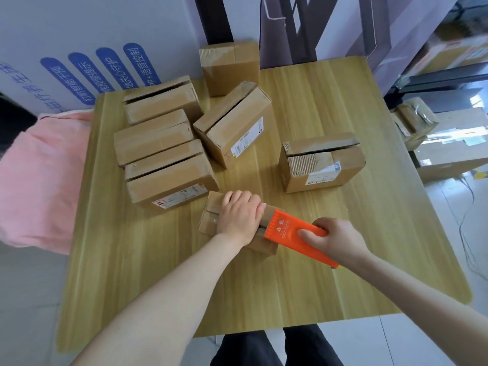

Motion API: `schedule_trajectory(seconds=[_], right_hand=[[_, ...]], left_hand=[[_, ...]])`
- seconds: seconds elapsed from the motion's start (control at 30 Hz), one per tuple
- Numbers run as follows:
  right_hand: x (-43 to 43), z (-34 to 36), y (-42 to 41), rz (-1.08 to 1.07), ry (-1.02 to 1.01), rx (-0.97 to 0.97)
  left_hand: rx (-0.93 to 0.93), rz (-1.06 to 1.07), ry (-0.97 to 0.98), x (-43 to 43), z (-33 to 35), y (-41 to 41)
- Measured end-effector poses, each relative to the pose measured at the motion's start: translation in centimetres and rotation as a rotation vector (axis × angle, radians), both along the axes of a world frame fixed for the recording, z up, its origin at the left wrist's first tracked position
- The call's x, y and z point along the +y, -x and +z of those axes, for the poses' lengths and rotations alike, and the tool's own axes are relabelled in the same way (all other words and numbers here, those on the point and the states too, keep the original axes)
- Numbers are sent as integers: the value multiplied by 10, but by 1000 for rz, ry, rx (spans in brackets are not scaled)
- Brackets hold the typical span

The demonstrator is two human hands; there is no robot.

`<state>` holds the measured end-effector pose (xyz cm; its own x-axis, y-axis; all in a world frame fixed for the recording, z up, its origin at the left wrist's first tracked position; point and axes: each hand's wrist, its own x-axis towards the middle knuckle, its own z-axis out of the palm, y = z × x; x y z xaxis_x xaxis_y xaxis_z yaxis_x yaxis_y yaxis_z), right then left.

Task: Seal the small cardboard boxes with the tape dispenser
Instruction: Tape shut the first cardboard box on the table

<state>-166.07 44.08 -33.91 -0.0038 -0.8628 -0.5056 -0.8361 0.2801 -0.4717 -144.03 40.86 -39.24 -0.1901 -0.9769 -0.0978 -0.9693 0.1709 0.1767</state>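
The left hand (239, 217) is gripping a small cardboard box (211, 220) in the middle of the counter (343, 273), fingers curling over its far side. The right hand (332, 236) is clutching an orange tape dispenser (287, 228), its head resting on the box's right end. Six more boxes (324, 167) are sitting behind (several flaps gaping, contents hidden).
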Motion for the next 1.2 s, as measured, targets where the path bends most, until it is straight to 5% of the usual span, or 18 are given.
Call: schedule_trajectory(seconds=[0.33,0.63,1.2], right_hand=[[14,-4,44,1,-30,-46],[3,-10,36,127,-73,256],[-43,23,-18,227,-115,492]], left_hand=[[-23,-2,29,-1,-4,0],[-30,-5,65,1,-7,0],[-23,33,106,1,-9,5]])
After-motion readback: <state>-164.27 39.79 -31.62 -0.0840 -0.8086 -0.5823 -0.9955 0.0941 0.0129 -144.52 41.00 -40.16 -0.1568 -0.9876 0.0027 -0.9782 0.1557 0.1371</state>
